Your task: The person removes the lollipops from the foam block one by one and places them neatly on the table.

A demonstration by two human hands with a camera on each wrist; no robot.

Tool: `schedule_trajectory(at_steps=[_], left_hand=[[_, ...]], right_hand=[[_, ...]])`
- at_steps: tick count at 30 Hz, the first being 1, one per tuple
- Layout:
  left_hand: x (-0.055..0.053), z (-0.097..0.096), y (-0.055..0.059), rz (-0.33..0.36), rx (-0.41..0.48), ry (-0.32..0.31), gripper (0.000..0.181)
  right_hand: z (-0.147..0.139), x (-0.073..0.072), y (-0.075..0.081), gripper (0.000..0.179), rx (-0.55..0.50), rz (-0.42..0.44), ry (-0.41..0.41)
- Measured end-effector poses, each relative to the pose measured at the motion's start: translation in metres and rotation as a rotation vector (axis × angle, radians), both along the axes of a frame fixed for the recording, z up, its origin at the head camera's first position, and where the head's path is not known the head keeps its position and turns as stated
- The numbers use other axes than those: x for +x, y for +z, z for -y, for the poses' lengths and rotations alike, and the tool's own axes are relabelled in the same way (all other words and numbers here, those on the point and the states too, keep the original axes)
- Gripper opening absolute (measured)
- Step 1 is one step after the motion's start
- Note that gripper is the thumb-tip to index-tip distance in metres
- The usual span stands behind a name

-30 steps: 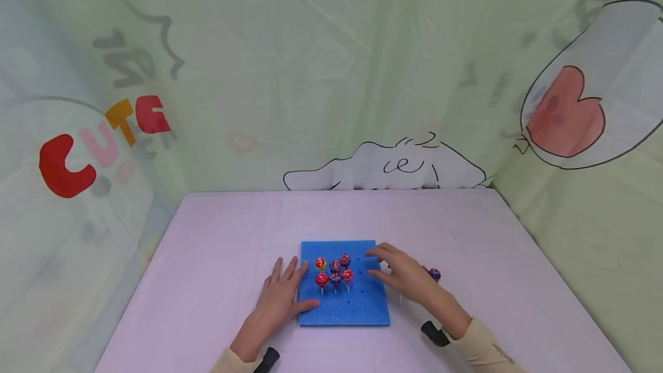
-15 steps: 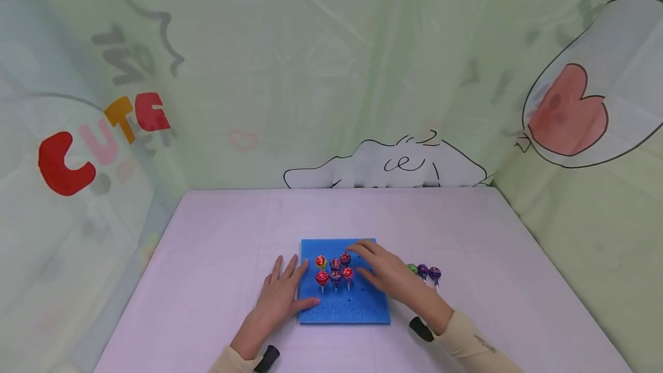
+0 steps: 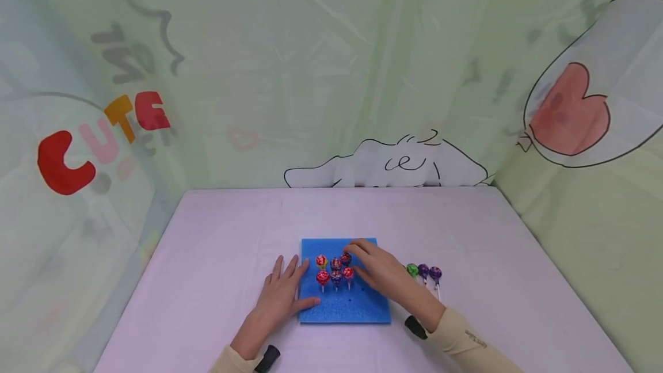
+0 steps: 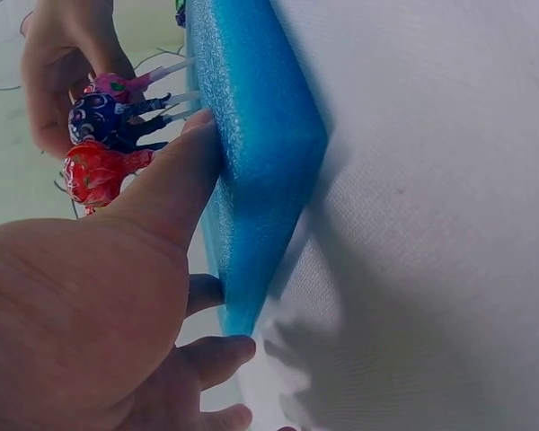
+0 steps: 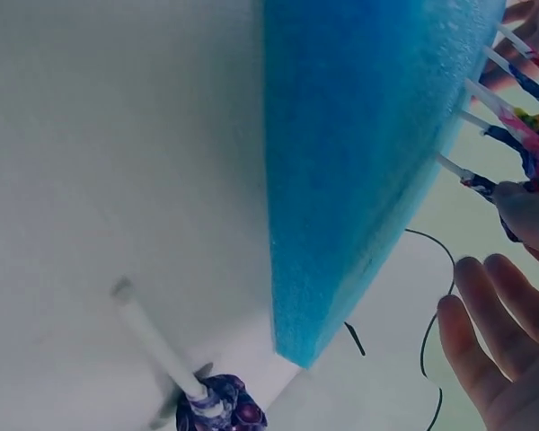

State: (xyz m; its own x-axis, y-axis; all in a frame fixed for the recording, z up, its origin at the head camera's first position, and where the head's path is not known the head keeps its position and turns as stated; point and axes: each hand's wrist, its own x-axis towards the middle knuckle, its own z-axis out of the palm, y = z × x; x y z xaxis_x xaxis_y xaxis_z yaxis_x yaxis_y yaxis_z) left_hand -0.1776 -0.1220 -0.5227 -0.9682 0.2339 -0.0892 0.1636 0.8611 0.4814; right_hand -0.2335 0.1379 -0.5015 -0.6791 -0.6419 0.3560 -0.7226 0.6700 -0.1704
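**Six lollipops standing in the foam, three lying beside it**

The fingers [image 3: 357,246] of the right hand [image 3: 380,272] reach over the far right corner of the square blue foam block [image 3: 344,307] and touch the far right lollipop [image 3: 345,258] of the standing group; the right wrist view shows a fingertip against a wrapped sweet, with the other fingers loosely spread. Whether thumb and forefinger pinch it cannot be told from these views. The left hand [image 3: 279,298] lies flat with straight fingers at the block's left edge, thumb pressed on the foam's near left part, holding nothing.

The foam block sits on the pale lilac worktop [image 3: 217,246], near its front edge and between the two hands. Six wrapped lollipops [image 3: 334,269], red and dark purple, stand with their white sticks pushed into the foam in two rows of three. Small empty holes [image 3: 357,291] show in the bare blue area nearer the person.

Judging by this, the filling is well under way but unfinished: three loose lollipops [image 3: 425,272], one green and two purple, lie in a row on the worktop just right of the block, and several holes remain open.
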Motion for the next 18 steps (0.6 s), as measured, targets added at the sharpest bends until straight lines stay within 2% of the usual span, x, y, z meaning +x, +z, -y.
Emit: schedule_trajectory(at_steps=[6,18], left_hand=[[-0.0002,0.0003,-0.0008,-0.008,0.003,-0.002,0.089],[0.0004,0.0,0.0008,-0.003,0.014,0.001,0.088]], right_hand=[[0.0037,-0.0019,-0.0042,0.037,-0.007,-0.041,-0.009],[0.0066,-0.0011,-0.0043,0.034,-0.022,-0.037,-0.023]])
